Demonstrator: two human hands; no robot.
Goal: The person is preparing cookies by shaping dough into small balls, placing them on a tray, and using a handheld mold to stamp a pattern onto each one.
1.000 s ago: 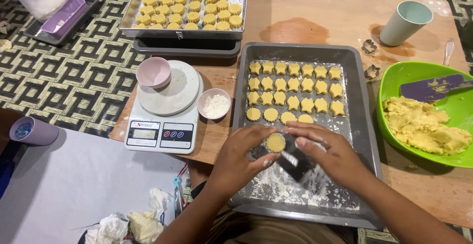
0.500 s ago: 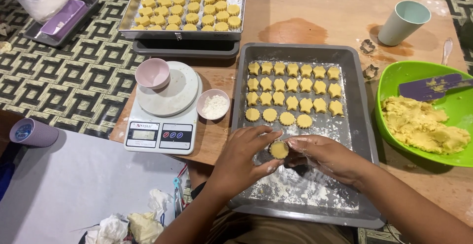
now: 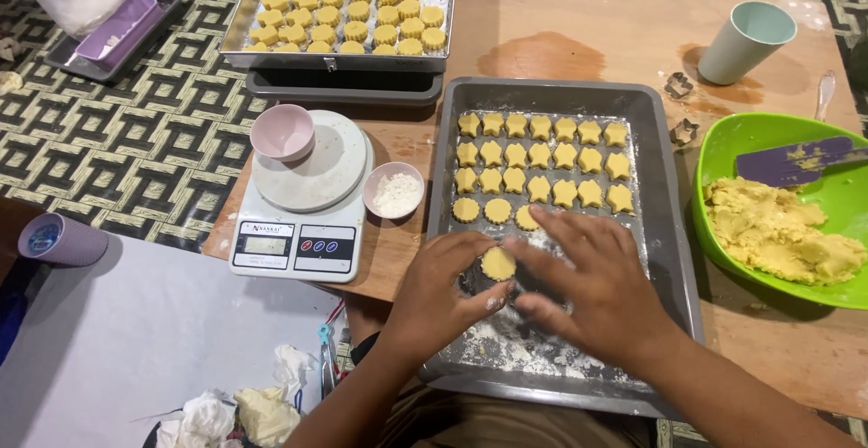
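left hand: over the near end of the grey baking tray, fingers curled, pinching the left edge of a round dough piece
right hand: palm down over the tray, fingers spread and stretched forward; thumb meets the right side of the dough piece, so it is pinched between both hands
dough piece: pale yellow, scalloped disc, held just above the floured near part of the tray (something dark sits under it, mostly hidden by the hands, cannot tell what)
flour patch: white dusting on the tray floor, nearest the person
shaped cookies: three full rows plus a short fourth row of three at the tray's far end, not touching each other
tray: rests on the wooden counter
green bowl: right of the tray, holds a yellow dough mass and a purple spatula
kitchen scale: white, left of the tray, pink cup on its platform
small flour bowl: between scale and tray
second tray: far left, packed with cookies
pale cup: far right, upright
metal cutters: two, just beyond the bowl rim
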